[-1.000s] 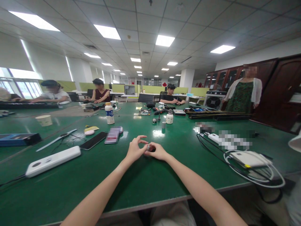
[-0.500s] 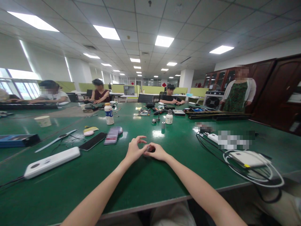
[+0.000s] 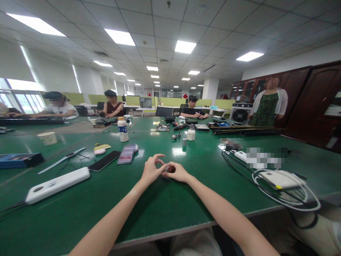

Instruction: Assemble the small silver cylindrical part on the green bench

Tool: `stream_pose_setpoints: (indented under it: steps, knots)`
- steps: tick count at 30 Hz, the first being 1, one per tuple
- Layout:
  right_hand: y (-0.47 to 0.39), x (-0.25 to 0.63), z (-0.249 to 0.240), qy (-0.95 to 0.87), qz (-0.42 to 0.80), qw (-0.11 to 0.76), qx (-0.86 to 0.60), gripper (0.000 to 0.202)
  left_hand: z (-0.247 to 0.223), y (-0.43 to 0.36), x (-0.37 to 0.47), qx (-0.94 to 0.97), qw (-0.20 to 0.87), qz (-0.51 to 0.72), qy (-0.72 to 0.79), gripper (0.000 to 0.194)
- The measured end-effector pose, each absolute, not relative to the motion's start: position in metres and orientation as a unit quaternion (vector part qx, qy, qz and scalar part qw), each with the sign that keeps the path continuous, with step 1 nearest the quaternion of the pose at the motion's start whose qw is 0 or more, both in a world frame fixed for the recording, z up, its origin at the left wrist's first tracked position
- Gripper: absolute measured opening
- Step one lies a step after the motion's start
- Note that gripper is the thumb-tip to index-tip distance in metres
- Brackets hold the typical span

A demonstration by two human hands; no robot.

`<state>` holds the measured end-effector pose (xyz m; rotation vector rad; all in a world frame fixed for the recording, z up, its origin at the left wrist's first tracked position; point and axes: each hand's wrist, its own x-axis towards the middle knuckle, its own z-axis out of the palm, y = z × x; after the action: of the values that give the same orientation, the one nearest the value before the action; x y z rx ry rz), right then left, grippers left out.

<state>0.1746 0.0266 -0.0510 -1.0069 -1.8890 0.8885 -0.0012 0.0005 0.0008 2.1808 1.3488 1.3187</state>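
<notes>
Over the green table (image 3: 106,209), my two hands meet at a small greyish object (image 3: 167,168) that is mostly hidden by fingers. My right hand (image 3: 179,172) is closed round it, thumb and fingers curled together. The thumb of my left hand (image 3: 151,170) reaches to the same object, and its upper fingers arch above with a gap below them. What the object is I cannot make out. Beyond the hands stand a small grey cylinder (image 3: 184,142) and a white patterned bottle (image 3: 191,134).
To the left lie a white power strip (image 3: 58,185), a black phone (image 3: 104,161) and a watch strap (image 3: 62,160). A drink bottle (image 3: 123,129) and a paper cup (image 3: 47,138) stand farther back. Coiled cables (image 3: 315,199) lie around a white box (image 3: 282,179) at right. Several people are around the table.
The view has shifted very slightly. My hands keep nearly the same pose around the small object; no clear movement of anything else on the table shows.
</notes>
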Motion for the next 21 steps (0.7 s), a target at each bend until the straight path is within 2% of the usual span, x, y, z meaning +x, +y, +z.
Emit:
stream_pose_setpoints:
  steps: [6,13,19,21]
  knots:
    - [0.027,0.175,-0.051,-0.748,0.363,0.406,-0.379,0.04,-0.001,0.0,0.0,0.756,0.158,0.453,0.445,0.039]
    - [0.026,0.175,-0.05,-0.752,0.35,0.398,-0.392,0.039,0.0,0.0,0.0,0.755,0.145,0.453,0.452,0.036]
    - [0.026,0.175,-0.051,-0.744,0.357,0.401,-0.398,0.044,0.002,0.008,-0.008,0.707,0.113,0.508,0.48,0.034]
    - [0.026,0.175,-0.051,-0.743,0.365,0.402,-0.39,0.044,-0.004,0.014,-0.016,0.708,0.11,0.472,0.514,0.036]
